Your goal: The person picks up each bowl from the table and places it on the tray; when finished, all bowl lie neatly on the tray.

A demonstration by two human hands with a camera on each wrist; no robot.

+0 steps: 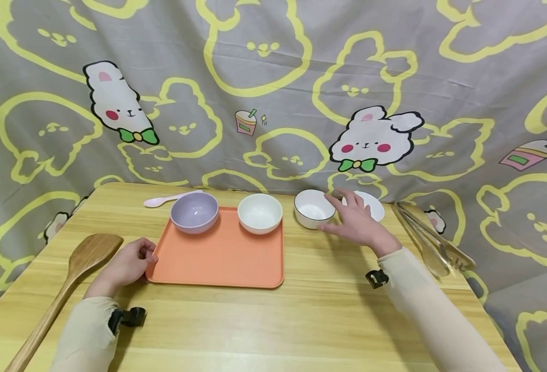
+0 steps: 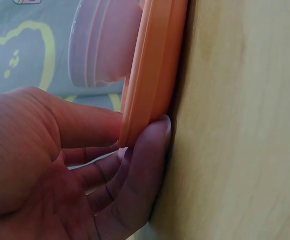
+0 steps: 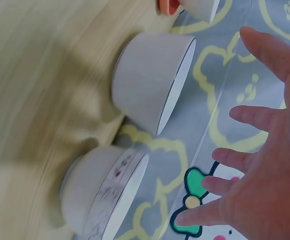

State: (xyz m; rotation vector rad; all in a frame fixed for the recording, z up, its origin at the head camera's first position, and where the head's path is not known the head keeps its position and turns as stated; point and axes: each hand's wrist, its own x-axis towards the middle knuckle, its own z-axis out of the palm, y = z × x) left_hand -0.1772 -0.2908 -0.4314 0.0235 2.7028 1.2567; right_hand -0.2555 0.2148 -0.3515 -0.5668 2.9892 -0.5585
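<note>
An orange tray (image 1: 217,258) lies on the wooden table, its left edge pinched by my left hand (image 1: 126,262). In the left wrist view the thumb is at the rim (image 2: 127,115) and a finger reaches under the tray's side. A purple bowl (image 1: 194,213) and a pale white bowl (image 1: 260,214) stand on the tray's far part. My right hand (image 1: 354,222) spreads its fingers over a white bowl with a dark rim (image 1: 313,212), right of the tray. Behind that hand is another white bowl (image 1: 375,205), partly hidden; a floral band (image 3: 115,182) shows on it in the right wrist view.
A pink spoon (image 1: 159,201) lies behind the tray at the left. A wooden spatula (image 1: 85,256) lies along the table's left side. Metal utensils (image 1: 429,240) rest at the right edge. A grey patterned curtain (image 1: 273,113) hangs behind the table.
</note>
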